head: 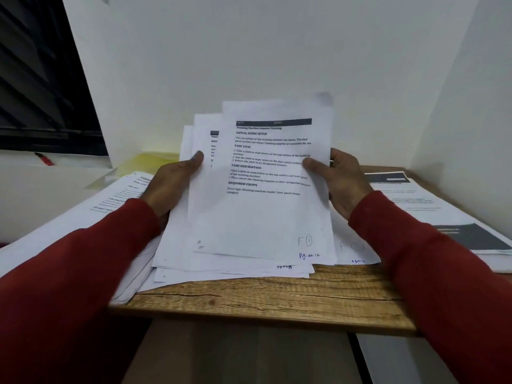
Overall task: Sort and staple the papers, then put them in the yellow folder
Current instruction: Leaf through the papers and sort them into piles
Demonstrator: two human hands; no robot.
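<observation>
Both hands hold a fanned stack of printed papers (263, 212) tilted up over the wooden table (271, 297). My left hand (171, 184) grips the stack's left edge, thumb on the front. My right hand (338, 178) grips the right edge, thumb pressed on the top sheet. The top sheet carries printed headings and a handwritten page mark at its lower right. The yellow folder (149, 162) lies flat behind my left hand, mostly hidden by papers. No stapler shows.
More printed sheets (119, 198) lie on the table's left side, and another pile (443, 214) with dark header bars lies on the right. A red pen (44, 159) rests on the white ledge at far left. White walls close in behind and to the right.
</observation>
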